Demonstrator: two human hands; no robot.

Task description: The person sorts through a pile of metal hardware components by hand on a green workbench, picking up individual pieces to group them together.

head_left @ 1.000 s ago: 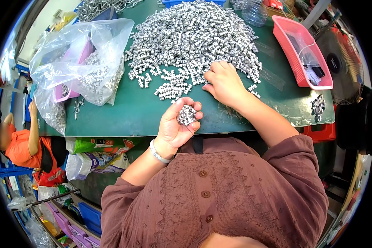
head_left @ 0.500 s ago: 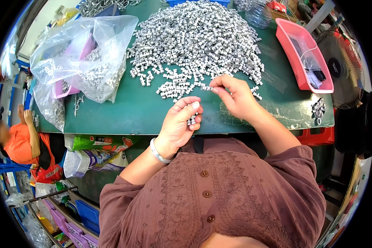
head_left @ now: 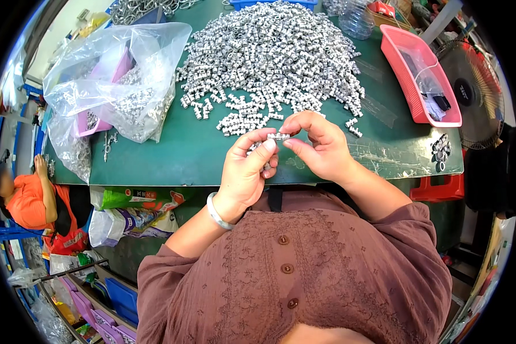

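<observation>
My left hand is curled around several small silver metal pieces, partly hidden by its fingers. Between the thumb and fingers of my right hand is one short, ridged silver metal piece. That piece lies level at the fingertips of both hands, just above the green table. Beyond my hands rises a large heap of the same silver metal pieces, with a looser cluster spread along its near edge.
A clear plastic bag with a purple scoop and metal parts lies at left. At right are a pink basket, a small pile of dark rings and a fan. A person in orange sits far left.
My right hand has come left and nearer from the edge of the heap, bringing a silver metal piece to my left hand's fingertips. My left hand has barely moved.
</observation>
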